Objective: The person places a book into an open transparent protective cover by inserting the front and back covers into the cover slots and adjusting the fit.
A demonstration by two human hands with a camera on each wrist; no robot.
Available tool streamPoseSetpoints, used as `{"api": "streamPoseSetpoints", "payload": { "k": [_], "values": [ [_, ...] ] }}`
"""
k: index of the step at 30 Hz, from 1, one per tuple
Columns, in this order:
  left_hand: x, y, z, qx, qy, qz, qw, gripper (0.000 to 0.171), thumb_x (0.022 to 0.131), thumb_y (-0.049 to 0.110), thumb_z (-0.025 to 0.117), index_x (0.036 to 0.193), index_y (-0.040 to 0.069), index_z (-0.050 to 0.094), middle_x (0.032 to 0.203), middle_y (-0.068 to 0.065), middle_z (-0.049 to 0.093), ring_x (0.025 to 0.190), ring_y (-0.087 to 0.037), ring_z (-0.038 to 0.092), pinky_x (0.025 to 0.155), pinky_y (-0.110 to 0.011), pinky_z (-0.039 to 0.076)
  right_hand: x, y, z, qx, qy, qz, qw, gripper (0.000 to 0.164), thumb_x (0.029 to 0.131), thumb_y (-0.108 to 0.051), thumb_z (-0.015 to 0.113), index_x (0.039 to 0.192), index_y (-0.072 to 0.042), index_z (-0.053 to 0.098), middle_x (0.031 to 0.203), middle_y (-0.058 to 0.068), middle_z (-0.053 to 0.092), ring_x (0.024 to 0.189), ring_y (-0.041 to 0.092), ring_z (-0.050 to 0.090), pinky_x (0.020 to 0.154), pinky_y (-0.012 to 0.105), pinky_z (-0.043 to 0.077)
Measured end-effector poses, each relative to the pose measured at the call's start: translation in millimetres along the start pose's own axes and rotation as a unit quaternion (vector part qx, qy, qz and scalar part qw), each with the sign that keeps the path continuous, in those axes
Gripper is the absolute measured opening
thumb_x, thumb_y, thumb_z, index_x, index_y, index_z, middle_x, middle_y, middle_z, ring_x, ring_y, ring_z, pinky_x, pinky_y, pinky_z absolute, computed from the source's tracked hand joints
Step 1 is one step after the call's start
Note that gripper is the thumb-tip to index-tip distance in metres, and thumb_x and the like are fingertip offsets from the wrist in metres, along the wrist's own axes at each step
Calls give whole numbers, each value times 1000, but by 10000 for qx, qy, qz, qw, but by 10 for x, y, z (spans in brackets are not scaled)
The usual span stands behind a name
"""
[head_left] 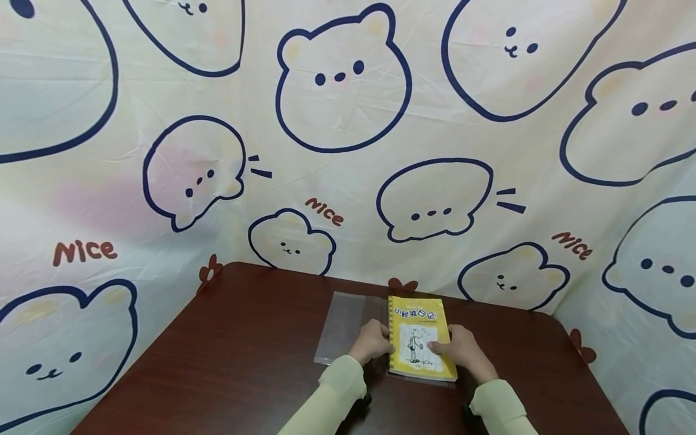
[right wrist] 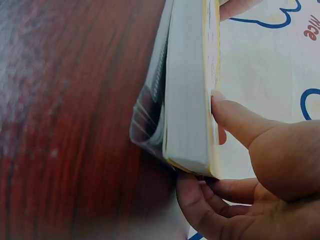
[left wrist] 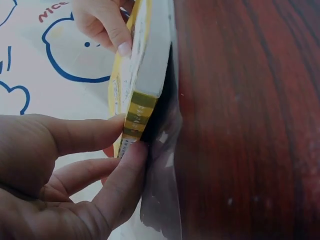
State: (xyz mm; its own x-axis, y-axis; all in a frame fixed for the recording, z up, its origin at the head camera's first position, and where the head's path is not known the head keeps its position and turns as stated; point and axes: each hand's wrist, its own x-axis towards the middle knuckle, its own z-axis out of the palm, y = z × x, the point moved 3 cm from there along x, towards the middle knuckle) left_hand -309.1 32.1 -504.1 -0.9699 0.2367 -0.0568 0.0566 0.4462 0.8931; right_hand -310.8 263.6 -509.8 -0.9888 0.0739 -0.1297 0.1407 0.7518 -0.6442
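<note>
A thick yellow paperback book with a cartoon figure on its front lies near the far side of the table, over a clear plastic book cover. One flap of the plastic spreads out to the left. My left hand pinches the book at its striped spine, thumb and fingers on either side. At the opposite edge, my right hand grips the book, its thumb on the front and its fingers curled underneath. In the right wrist view a fold of the plastic stands out behind the book's page edges.
The dark reddish-brown wooden table extends to both sides and toward me. A cream cloth backdrop with bear outlines hangs close behind its far edge and along the sides.
</note>
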Motion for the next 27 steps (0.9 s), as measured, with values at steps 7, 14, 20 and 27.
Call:
{"api": "streamPoseSetpoints", "payload": {
  "k": [7,14,20,27],
  "values": [
    [13,16,-9,55,-10,29,10000,6,80,-6,79,85,-6,76,77,-7,66,59,-15,52,55,-30,43,-19,-55,-14,-130,25,57,9999,45,88,-23,81,113,8,60,83,10,63,65,18,63,60,31,55],
    [29,-19,-12,73,175,116,9998,10,76,-5,84,84,-7,77,84,-10,64,80,-23,53,59,-33,50,-29,-75,0,-100,84,33,9999,45,86,-23,83,111,7,61,82,10,63,64,17,64,60,31,56],
    [18,-7,-15,68,244,164,9995,11,76,-5,84,84,-7,77,86,-11,62,78,-23,53,57,-33,49,-26,-97,-1,-180,121,25,9998,45,86,-22,82,111,8,59,83,10,63,65,18,64,61,30,56],
    [6,-14,21,173,170,227,9994,9,78,-7,82,83,-7,75,79,-10,62,62,-19,53,52,-30,43,-45,-88,12,-230,123,96,9996,48,86,-24,82,113,8,58,84,10,63,65,18,64,61,31,56]
  ]
}}
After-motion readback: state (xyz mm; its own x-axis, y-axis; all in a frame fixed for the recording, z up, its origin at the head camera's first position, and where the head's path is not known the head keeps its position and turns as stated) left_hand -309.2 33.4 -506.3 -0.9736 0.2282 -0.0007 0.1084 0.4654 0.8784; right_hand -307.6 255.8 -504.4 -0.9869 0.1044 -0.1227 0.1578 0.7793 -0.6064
